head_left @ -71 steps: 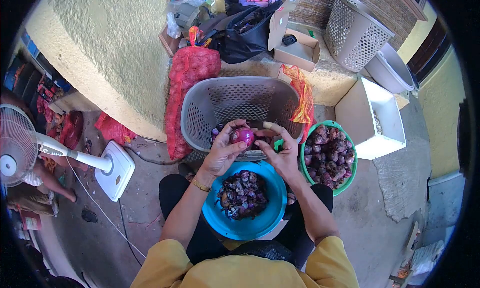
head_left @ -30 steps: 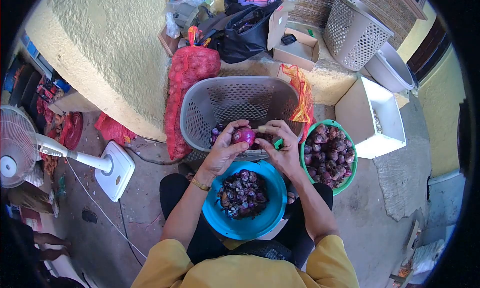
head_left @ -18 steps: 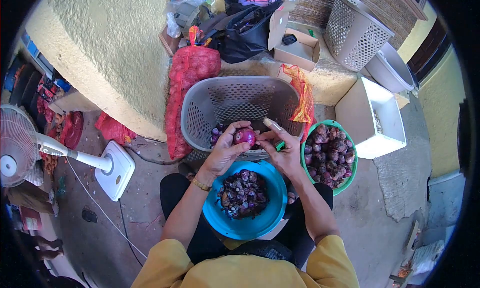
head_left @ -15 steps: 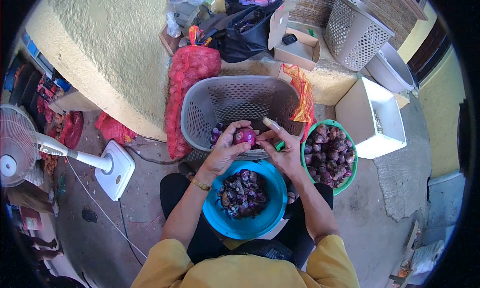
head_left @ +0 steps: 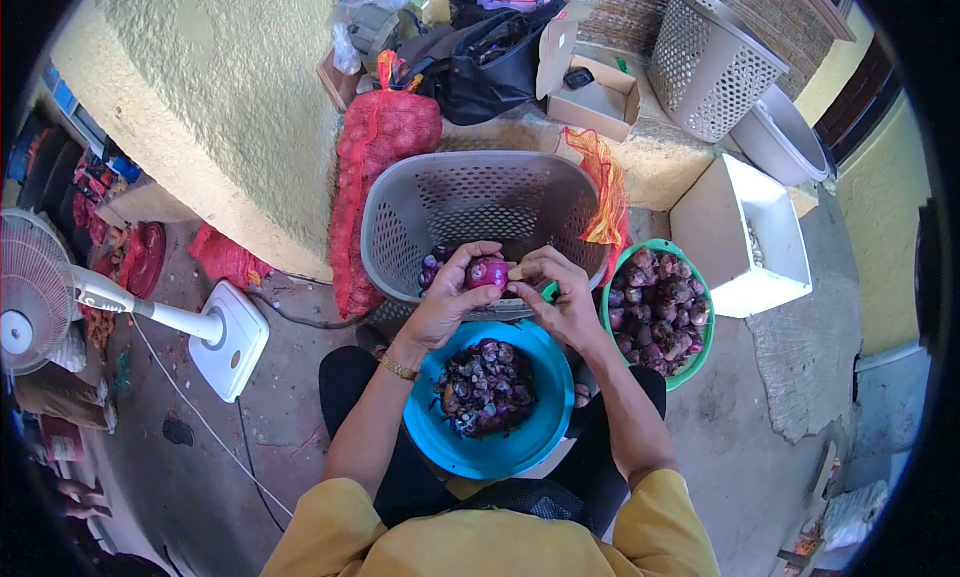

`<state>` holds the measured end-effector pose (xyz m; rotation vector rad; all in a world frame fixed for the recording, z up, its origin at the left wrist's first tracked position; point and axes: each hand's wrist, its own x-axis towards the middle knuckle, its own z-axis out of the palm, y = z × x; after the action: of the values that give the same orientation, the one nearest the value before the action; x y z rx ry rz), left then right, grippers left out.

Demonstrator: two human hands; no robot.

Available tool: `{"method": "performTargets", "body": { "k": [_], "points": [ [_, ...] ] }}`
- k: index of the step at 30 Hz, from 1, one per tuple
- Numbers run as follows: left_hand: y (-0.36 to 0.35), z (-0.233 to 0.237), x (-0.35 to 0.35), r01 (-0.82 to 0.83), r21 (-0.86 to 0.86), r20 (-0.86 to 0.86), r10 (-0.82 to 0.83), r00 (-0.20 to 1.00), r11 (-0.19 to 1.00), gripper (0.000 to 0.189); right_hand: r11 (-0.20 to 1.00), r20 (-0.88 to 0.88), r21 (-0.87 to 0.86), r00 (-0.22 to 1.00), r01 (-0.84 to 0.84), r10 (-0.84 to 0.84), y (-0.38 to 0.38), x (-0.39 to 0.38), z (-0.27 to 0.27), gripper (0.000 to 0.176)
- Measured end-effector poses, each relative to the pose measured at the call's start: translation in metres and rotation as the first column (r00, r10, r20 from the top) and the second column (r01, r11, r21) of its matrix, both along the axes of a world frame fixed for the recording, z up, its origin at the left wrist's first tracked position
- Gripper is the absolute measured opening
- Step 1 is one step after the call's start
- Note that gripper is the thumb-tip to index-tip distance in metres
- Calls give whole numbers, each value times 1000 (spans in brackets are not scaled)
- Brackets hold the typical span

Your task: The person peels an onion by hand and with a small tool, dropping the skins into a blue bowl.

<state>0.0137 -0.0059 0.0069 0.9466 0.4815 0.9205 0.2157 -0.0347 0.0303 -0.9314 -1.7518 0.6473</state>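
Observation:
A peeled purple onion (head_left: 488, 273) is in my left hand (head_left: 441, 302), whose fingers and thumb curl round it above the near rim of the grey laundry basket (head_left: 385, 217). My right hand (head_left: 565, 295) closes on a small green-handled tool (head_left: 549, 291), with its thumb and fingertips at the onion's right side; the tool's working end is hidden. Some purple onions (head_left: 430, 269) show inside the basket. Between my knees stands a blue basin (head_left: 553, 419) with onion skins and scraps (head_left: 487, 385). To the right, a green basin (head_left: 711, 329) is full of unpeeled onions (head_left: 655, 312).
Red mesh sacks of onions (head_left: 385, 157) lean left of the basket. A white fan (head_left: 150, 307) stands farther left, its cord across the floor. At the right is a white box (head_left: 725, 227). Behind, a black bag (head_left: 490, 67) and a cardboard box (head_left: 600, 102) sit on a ledge.
My right hand's fingers have drawn in against the onion, the thumb and index finger closing together. The left hand and onion stay nearly in place.

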Motion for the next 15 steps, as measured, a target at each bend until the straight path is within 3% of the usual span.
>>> {"method": "performTargets", "body": {
  "k": [15],
  "points": [
    [0,-1,1,50,73,-86,-43,995,996,56,968,16,-248,999,-40,45,-2,8,1,13]
  ]
}}
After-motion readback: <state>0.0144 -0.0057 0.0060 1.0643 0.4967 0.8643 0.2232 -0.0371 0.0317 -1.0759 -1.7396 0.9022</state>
